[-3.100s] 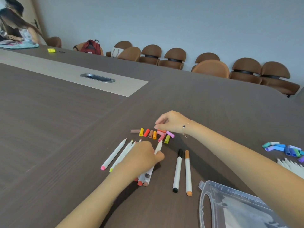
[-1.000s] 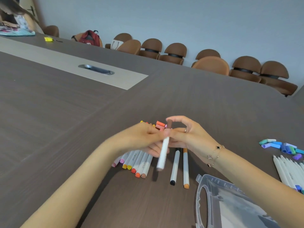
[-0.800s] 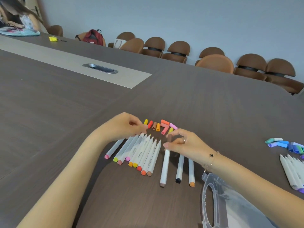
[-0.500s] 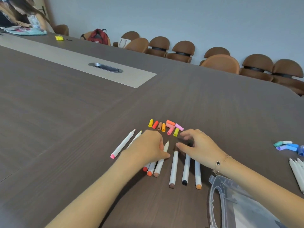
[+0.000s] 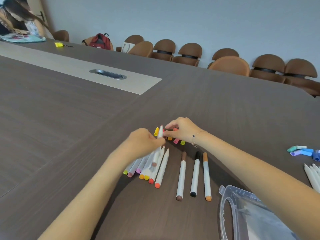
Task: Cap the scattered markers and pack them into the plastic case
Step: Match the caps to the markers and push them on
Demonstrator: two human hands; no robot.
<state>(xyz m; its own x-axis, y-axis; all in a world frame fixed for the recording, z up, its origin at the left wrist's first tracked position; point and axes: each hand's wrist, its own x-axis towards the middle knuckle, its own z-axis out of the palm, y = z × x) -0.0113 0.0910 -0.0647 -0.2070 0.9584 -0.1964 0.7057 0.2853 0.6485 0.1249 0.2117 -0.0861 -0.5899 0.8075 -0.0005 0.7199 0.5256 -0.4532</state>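
left hand point(image 5: 146, 142): curled round an uncapped white marker point(image 5: 159, 135), holding it lifted, tip pointing away, above the pile
right hand point(image 5: 183, 129): over the loose caps point(image 5: 176, 141), fingertips pinching at a cap; which colour — can't tell, fingers cover it
step: judged as matching a cap to the lifted marker, cap not on yet
uncapped pile point(image 5: 149, 168): bunch of white markers lying side by side on the bench point(image 5: 69, 135), coloured ends toward the person, tips bare, partly under left hand
capped markers point(image 5: 194, 175): three done — brown, black, orange — lying parallel just right of the pile, apart from it
second batch point(image 5: 313, 175): more white markers at the right edge, uncapped as far as visible, cut off by the frame
blue/green caps point(image 5: 302, 151): small heap near that batch, well apart from the warm-colour caps
plastic case point(image 5: 245, 215): clear, lower right, near the capped three; looks open, no markers seen in it
progress: early — three capped, most still bare, packing not started
left to do: cap the warm pile, cap the right batch, load all into the case
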